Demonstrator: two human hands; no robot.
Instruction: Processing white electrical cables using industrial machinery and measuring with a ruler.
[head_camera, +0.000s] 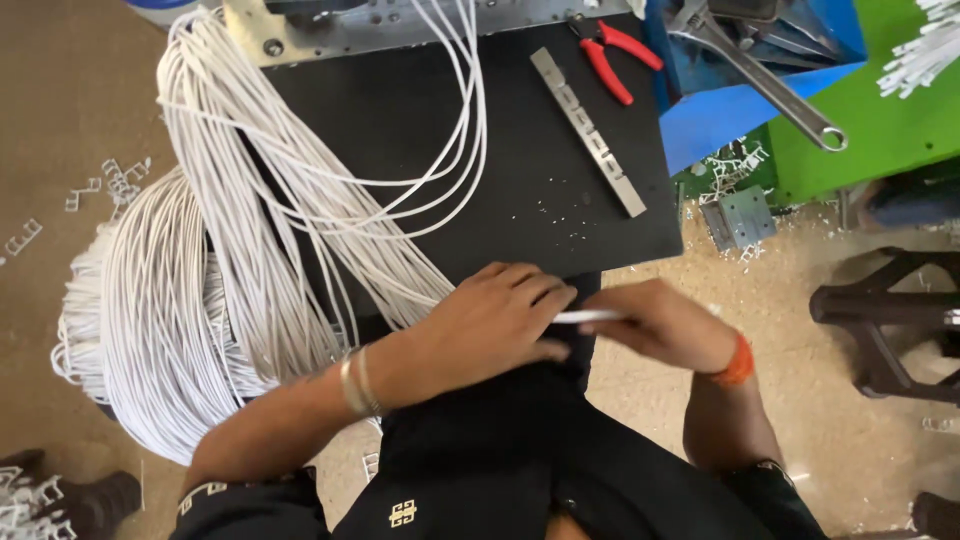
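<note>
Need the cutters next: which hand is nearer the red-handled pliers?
Right, narrowly. The right hand sits below the red-handled pliers, almost straight down the black board. The left hand is equally low but further left.

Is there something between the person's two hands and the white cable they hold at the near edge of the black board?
Nothing visible: the left hand and right hand both already grip the white cable, a short piece showing between them.

Both hands (500, 320) curled, close together
</note>
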